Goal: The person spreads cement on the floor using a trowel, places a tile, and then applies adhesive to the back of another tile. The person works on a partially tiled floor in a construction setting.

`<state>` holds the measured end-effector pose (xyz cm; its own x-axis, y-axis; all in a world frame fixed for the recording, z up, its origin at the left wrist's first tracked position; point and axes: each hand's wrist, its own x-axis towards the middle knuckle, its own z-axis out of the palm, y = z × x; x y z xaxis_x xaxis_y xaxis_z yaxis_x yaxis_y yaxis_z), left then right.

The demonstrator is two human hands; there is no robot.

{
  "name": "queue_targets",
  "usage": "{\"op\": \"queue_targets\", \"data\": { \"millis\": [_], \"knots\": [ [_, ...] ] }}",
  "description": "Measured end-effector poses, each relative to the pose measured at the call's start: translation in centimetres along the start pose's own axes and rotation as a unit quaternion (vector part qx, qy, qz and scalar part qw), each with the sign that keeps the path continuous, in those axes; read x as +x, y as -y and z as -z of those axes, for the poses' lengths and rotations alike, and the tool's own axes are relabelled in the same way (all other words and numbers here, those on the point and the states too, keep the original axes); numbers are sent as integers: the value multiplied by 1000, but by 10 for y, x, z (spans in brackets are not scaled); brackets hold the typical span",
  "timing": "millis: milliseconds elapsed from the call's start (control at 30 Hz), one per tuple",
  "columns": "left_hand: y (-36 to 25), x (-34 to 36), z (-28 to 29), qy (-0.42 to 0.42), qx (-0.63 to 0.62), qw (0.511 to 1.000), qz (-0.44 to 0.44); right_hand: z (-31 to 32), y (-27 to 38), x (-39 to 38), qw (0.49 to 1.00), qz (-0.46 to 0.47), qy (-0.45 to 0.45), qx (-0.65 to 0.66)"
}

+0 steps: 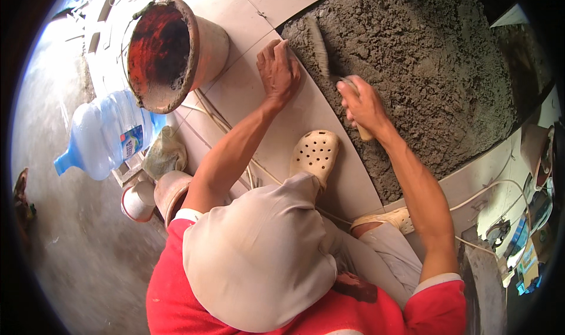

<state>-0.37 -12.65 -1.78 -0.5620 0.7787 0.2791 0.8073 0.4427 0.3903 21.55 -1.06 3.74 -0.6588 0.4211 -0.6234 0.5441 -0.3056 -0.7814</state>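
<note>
My right hand (364, 106) is closed round the pale wooden handle of a trowel (318, 45). The trowel's grey blade, slightly smeared by motion, lies along the left part of a bed of wet mortar (412, 82). My left hand (279, 71) leans on a light floor tile (312, 114) just left of the mortar's edge. Its fingers are bent, a little apart, and hold nothing. The fingertips rest near the tile's border.
Left of my left hand, a mortar-stained bucket (209, 49) lies tilted, its mouth facing left. Beyond it are a large clear water bottle (103, 135), cables (218, 118) and a small white pot (139, 201). Cream clogs (316, 152) stand on the tiles. Clutter (529, 246) lies at right.
</note>
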Motion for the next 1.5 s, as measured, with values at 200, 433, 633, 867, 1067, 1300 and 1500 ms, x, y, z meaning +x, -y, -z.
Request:
{"op": "queue_targets", "data": {
  "millis": [200, 433, 633, 867, 1067, 1300, 1500],
  "knots": [
    [-7, 5, -15, -8, 12, 999, 49, 21, 1, -45, 994, -64, -78, 47],
    [-6, 5, -14, 13, 25, 999, 47, -15, 11, -4, 995, -27, -43, 83],
    [-8, 3, -12, 12, 24, 999, 46, -12, 2, -36, 972, -73, -145, 170],
    [-6, 4, -13, -1, 8, 999, 52, -14, 27, -12, 995, -30, -27, 88],
    [-1, 3, -13, -1, 3, 999, 41, -2, 26, -24, 986, -103, -45, 126],
    [0, 2, -16, -2, 3, 999, 45, -2, 40, -24, 996, -45, 12, 79],
    [7, -2, -23, -56, -47, 996, 55, 15, 70, -4, 953, -159, 122, 228]
  ]
}}
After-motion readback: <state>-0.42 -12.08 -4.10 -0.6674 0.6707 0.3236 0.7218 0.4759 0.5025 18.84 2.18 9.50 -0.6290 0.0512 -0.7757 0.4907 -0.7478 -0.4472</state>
